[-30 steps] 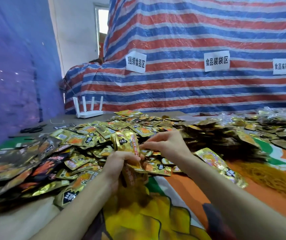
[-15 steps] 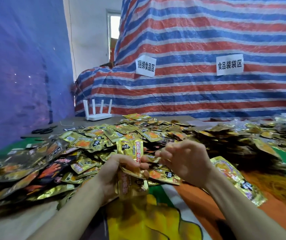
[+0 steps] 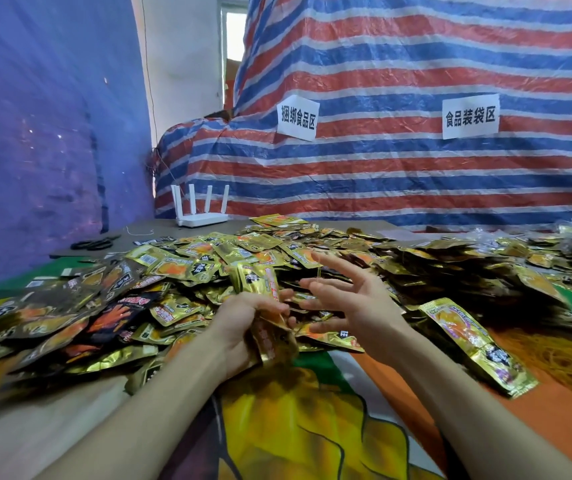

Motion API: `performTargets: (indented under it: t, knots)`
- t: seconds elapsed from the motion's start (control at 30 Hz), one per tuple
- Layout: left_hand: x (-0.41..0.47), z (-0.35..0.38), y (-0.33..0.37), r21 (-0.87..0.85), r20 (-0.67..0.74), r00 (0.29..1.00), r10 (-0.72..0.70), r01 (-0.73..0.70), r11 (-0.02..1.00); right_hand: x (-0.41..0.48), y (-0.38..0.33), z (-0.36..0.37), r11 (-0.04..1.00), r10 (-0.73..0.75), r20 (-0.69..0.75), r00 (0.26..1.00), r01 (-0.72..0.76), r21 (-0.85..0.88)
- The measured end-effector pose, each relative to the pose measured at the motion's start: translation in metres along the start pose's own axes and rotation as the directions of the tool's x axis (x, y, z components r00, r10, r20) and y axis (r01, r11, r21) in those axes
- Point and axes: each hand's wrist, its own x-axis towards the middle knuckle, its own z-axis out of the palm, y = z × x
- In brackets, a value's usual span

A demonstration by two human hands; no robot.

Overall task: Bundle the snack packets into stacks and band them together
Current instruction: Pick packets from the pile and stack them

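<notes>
Both of our hands work at the near middle of the bench. Our left hand is closed tight around a stack of gold packets standing on end, the top of the stack rising above our knuckles and the bottom poking out below the palm. Our right hand sits just beside it with the fingers spread wide and gripping nothing; a thin yellowish rubber band is stretched across those fingers (it is fine and partly blurred, so we cannot tell exactly how it loops).

Under our forearms the bench carries a printed cloth in yellow, green and orange. Near the right edge a gold strip of packets lies flat on the orange part of the cloth, and beyond it, at the right edge, a loose mass of rubber bands spreads out.

Behind our hands a wide heap of loose packets covers the bench from the left edge to the right, darker packets mixed in at the left. Toward the far left corner lie black scissors, and at the far edge stands a white router with four antennas. A striped tarp with white paper signs hangs behind the bench.
</notes>
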Motion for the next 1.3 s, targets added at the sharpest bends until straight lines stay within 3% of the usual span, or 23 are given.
performTargets:
  t: [0.07,0.13,0.2,0.27,0.47,0.6,0.73,0.97,1.13,1.3]
  knots:
    - [0.007,-0.002,0.000,-0.049,-0.176,0.971,0.162,-0.173,0.984,-0.002,0.000,0.006,1.000,0.007,-0.035,0.999,-0.007,-0.011]
    - [0.015,-0.004,0.001,0.045,-0.314,0.877,0.364,-0.370,0.928,-0.004,0.001,0.016,1.000,0.013,-0.050,0.999,-0.014,-0.024]
    - [0.017,-0.002,0.001,0.129,-0.371,0.777,0.508,-0.498,0.857,-0.007,0.004,0.029,0.998,0.009,-0.051,0.999,-0.012,-0.062]
    - [0.015,0.001,0.000,0.109,-0.382,0.759,0.528,-0.530,0.841,-0.009,0.008,0.042,0.996,-0.018,-0.031,0.999,0.015,-0.089]
    - [0.003,0.010,0.005,-0.213,-0.294,0.893,0.342,-0.409,0.887,-0.016,0.018,0.061,0.970,-0.172,0.018,0.985,0.172,-0.170]
    - [-0.007,0.014,0.005,-0.349,-0.026,0.971,0.239,-0.233,0.908,-0.017,0.020,0.061,0.954,-0.265,0.024,0.964,0.266,-0.137]
    - [-0.008,0.014,0.006,-0.346,0.145,0.965,0.217,-0.156,0.925,-0.016,0.020,0.058,0.936,-0.330,-0.011,0.944,0.326,-0.136]
    - [-0.005,0.010,0.008,-0.281,0.177,0.951,0.255,-0.199,0.939,-0.017,0.019,0.058,0.920,-0.350,-0.001,0.937,0.343,-0.188]
    - [-0.007,0.012,0.007,-0.258,0.195,0.958,0.208,-0.155,0.954,-0.015,0.018,0.055,0.890,-0.419,-0.060,0.906,0.396,-0.227]
    - [-0.011,0.013,0.006,-0.251,0.224,0.944,0.243,-0.185,0.950,-0.012,0.016,0.049,0.902,-0.378,-0.049,0.924,0.356,-0.243]
